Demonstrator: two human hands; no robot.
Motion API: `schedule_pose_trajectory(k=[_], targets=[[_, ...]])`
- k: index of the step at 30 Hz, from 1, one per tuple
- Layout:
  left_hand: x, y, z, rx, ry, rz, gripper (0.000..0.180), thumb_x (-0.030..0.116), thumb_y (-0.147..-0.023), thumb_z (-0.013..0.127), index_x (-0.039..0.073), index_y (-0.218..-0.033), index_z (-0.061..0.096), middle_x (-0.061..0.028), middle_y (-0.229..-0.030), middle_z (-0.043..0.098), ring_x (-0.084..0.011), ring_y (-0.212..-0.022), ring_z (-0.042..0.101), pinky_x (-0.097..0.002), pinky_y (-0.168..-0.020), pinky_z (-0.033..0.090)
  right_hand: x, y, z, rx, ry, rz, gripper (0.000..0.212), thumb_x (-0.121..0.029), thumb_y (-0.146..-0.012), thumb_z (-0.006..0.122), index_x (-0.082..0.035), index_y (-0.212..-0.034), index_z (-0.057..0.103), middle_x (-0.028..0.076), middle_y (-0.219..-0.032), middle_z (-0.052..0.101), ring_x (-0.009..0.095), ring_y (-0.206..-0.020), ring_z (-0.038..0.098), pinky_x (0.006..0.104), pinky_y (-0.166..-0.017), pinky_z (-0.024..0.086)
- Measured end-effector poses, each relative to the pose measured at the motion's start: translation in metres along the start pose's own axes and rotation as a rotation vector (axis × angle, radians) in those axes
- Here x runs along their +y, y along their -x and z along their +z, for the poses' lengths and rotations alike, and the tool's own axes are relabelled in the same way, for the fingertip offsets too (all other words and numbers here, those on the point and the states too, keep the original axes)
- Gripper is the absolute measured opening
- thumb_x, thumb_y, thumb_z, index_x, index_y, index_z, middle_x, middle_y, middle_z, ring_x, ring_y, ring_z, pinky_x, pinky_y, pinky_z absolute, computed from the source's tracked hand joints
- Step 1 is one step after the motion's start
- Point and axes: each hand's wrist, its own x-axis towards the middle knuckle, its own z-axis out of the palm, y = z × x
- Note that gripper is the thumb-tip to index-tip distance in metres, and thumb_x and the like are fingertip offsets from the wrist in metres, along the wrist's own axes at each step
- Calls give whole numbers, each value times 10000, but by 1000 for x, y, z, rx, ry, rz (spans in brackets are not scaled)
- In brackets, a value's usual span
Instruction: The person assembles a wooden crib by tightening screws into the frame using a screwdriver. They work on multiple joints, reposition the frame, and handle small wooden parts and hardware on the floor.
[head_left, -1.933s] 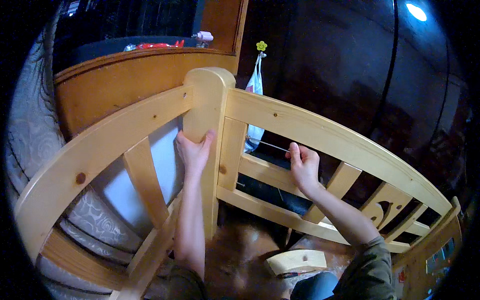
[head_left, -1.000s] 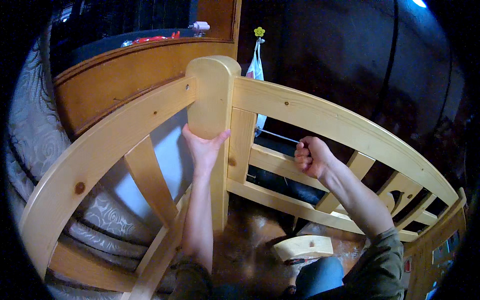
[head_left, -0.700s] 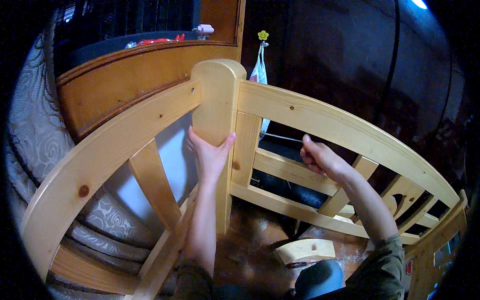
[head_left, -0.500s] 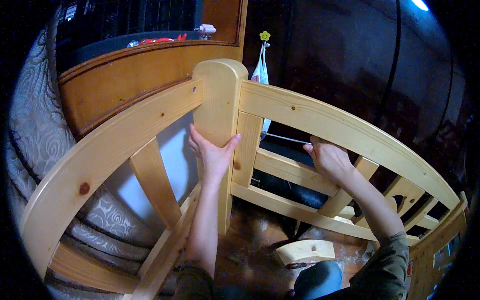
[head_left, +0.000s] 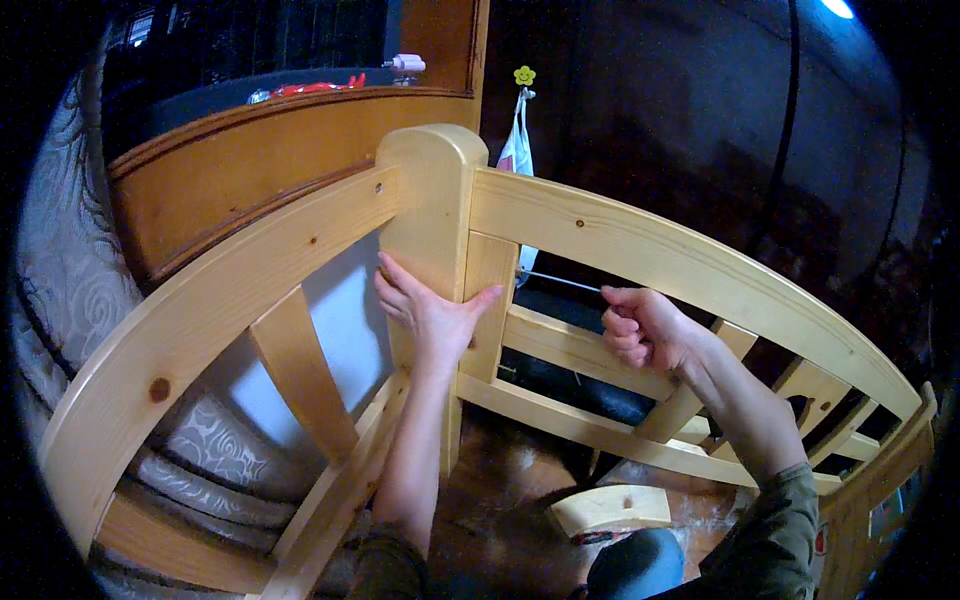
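The left hand lies open against the pale wooden corner post, palm on the wood, fingers spread up its left face and thumb hooked across toward the narrow upright slat just beside the post. It braces the post rather than closing round it. The right hand is curled into a tight fist on the near end of a thin metal rod, which runs from the fist toward the slat, ending close to the slat's right edge; whether the tip is seated in the wood I cannot tell. The fist sits in the gap between the upper rail and the middle rail of the right-hand panel, with a lower rail beneath.

To the left of the post a second panel swings away, its broad curved top rail carrying a slanted slat. Behind that panel is a white surface and patterned grey quilted fabric, with a brown wooden headboard above. A white bag hangs from a yellow flower-shaped hook on the dark wall. On the brown floor below lies a loose short wooden block
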Motion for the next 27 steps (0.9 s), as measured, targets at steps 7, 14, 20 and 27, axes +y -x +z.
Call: schedule_pose_trajectory(k=[7, 14, 20, 27], targets=[[41, 51, 10, -484, 776, 6, 283, 273, -843, 542, 6, -930, 510, -77, -733, 562, -136, -538, 518, -260, -494, 428, 15, -1, 16, 301, 422, -191, 569, -491, -884, 261, -112, -466, 339, -23, -430, 286, 88, -365, 207, 234, -339, 140], [69, 46, 32, -833, 1459, -505, 290, 256, -897, 443, -13, -985, 505, -118, -867, 610, -68, -477, 456, -184, -415, 373, 24, 12, 11, 654, 1330, -730, 356, -381, -815, 526, -48, -692, 512, 45, -569, 459, 161, -487, 459, 281, -453, 379], [68, 45, 26, -816, 1392, -479, 258, 229, -892, 452, -1, -990, 513, -110, -826, 618, -69, -491, 464, -183, -423, 368, 31, 2, -5, 923, 2148, -1328, 256, -211, -694, 645, -50, -850, 521, 48, -773, 505, 175, -635, 525, 269, -513, 439], [-14, -3, 5, 664, 229, 21, 294, 147, -824, 534, -17, -1055, 458, -163, -938, 547, -256, -870, 523, -360, -752, 421, 30, 5, -16, 821, 2270, -1383, 224, -181, -702, 633, -38, -837, 525, 47, -750, 504, 148, -605, 512, 250, -472, 425]])
